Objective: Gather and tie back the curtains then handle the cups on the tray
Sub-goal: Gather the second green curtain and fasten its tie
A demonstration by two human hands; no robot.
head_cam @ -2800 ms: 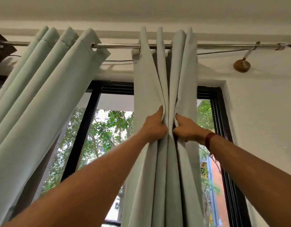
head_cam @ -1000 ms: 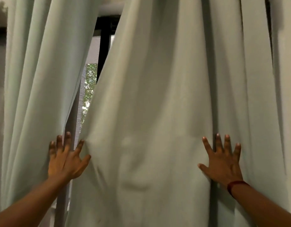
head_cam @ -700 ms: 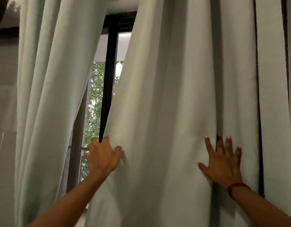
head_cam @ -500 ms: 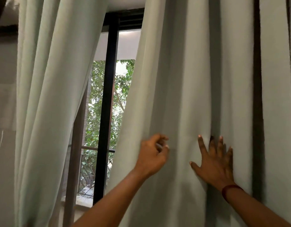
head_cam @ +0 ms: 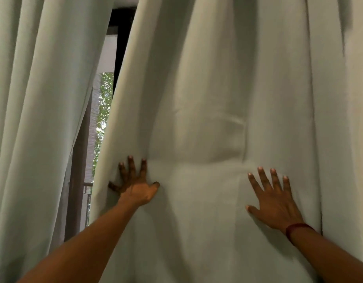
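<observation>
A pale green curtain panel (head_cam: 217,88) fills the middle and right of the head view, spread wide with soft folds. My left hand (head_cam: 135,184) lies flat on its left edge, fingers spread and pointing up. My right hand (head_cam: 274,203), with a red band at the wrist, presses flat on the cloth further right, fingers straight. A second pale green curtain panel (head_cam: 39,99) hangs at the left. No cups or tray are in view.
Between the two panels a narrow gap shows a dark window frame (head_cam: 119,43), a brown post (head_cam: 78,180) and green leaves (head_cam: 104,103) outside. Cloth covers everything else ahead.
My left hand let its curled hold go and moved left to lie flat at the panel's edge. The panel spread left, narrowing the window gap. My right hand stayed flat.
</observation>
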